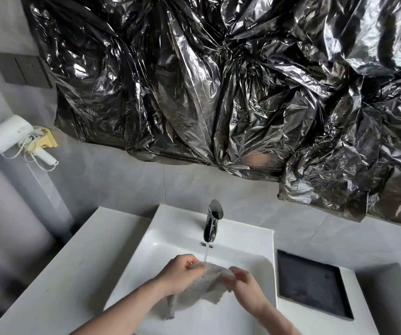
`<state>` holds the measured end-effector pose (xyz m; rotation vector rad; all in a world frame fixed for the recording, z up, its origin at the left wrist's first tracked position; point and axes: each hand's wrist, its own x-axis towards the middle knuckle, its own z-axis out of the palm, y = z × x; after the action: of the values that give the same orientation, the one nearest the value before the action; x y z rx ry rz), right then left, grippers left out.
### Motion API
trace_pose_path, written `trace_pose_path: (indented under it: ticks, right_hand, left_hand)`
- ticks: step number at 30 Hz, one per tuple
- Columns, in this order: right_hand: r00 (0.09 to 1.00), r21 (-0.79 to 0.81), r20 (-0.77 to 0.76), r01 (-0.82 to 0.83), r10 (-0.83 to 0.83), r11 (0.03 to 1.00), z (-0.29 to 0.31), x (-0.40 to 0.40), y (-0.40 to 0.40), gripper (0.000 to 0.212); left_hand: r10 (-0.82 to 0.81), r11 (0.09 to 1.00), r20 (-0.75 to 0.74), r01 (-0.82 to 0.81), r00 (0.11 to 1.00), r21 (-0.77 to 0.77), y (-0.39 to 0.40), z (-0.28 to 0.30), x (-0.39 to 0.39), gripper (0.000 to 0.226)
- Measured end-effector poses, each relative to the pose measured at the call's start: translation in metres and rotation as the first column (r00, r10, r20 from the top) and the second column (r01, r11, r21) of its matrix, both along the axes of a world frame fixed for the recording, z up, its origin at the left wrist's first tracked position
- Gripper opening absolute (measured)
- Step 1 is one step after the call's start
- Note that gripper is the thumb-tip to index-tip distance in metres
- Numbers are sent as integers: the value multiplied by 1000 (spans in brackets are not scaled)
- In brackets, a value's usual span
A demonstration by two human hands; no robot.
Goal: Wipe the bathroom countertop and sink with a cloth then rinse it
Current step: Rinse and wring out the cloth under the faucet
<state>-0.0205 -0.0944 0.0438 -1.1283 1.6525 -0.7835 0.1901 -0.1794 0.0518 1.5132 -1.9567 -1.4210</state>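
Both hands have hold of the cloth (209,284), and it sits right over the middle of the sink (189,317), bunched up under the running water. Left hand (182,272) grips the left end, fingers curled over the fabric; right hand (245,286) pinches the right end between curled fingers and thumb. Between them the pale, nubbly cloth is stretched into a short bridge, and that looks deliberate: the stream (205,253) from the faucet (212,221) lands just on that raised stretch, close to the left fingertips, so the water soaks in rather than running off. A loose tail of fabric hangs down below the left wrist toward the basin floor, well inside the sink walls, so drips stay in the bowl.

So this reads as the rinse stage. Whether the wiping is fully done I cannot say from here, but the white countertop (73,269) on the left shows no obvious mess. The hands being this close together suggests rubbing or wringing comes next, and the thing to watch is splash: the stream hits near the knuckles.

Out to the right, a dark square tray (313,284) is set on the counter just beside the basin. Up on the left wall hangs a white hairdryer (8,136) with its coiled cord, beneath a dark switch plate (23,70). Above everything, crinkled black plastic sheeting (219,81) covers the wall over the sink.
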Motion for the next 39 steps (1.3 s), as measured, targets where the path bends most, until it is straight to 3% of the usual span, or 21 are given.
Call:
trace_pose_path:
  ticks: [3, 5, 13, 16, 18, 21, 26, 27, 29, 31, 35, 39]
  right_hand:
    - [970, 46, 195, 142, -148, 989, -7, 2, -12, 22]
    - [948, 75, 231, 208, -220, 975, -13, 4, -20, 23]
    - [939, 81, 107, 319, -327, 944, -38, -4, -46, 24]
    - [931, 103, 117, 334, -345, 937, -47, -8, -53, 25]
    - [931, 134, 118, 330, -345, 935, -51, -9, -55, 21]
    - [936, 166, 141, 300, -324, 939, -58, -8, -58, 1]
    - [975, 159, 184, 93, -122, 983, -76, 4, -70, 59]
    - [978, 144, 187, 62, -89, 988, -83, 6, -74, 62]
    - [993, 103, 117, -16, 3, 995, -92, 14, -83, 45]
    - [998, 79, -13, -64, 65, 995, -91, 24, -88, 13]
    - [988, 38, -155, 2, 3, 999, -100, 32, -102, 38]
    - [999, 11, 16, 50, -50, 999, -82, 43, -104, 44]
  left_hand:
    - [-40, 998, 113, 35, 993, 44, -7, -7, 0, 33]
    - [-52, 997, 163, 43, 985, 59, -13, -7, -6, 27]
    - [-51, 991, 168, 29, 985, 128, -38, -23, -34, 32]
    - [25, 994, 81, -34, 996, 108, -44, -31, -41, 15]
    - [75, 990, 23, -78, 997, 121, -48, -33, -45, 20]
    - [152, 977, -24, -147, 988, 155, -51, -34, -44, 20]
    - [259, 944, -141, -220, 955, 244, -54, -39, -35, 18]
    - [264, 942, -165, -217, 950, 256, -55, -40, -33, 18]
    - [282, 938, -204, -225, 937, 265, -56, -40, -27, 19]
    - [305, 936, -204, -254, 930, 242, -59, -39, -16, 21]
    - [282, 950, -71, -268, 957, 161, -68, -53, 14, 24]
    - [155, 985, 184, -166, 971, 51, -63, -64, 32, 39]
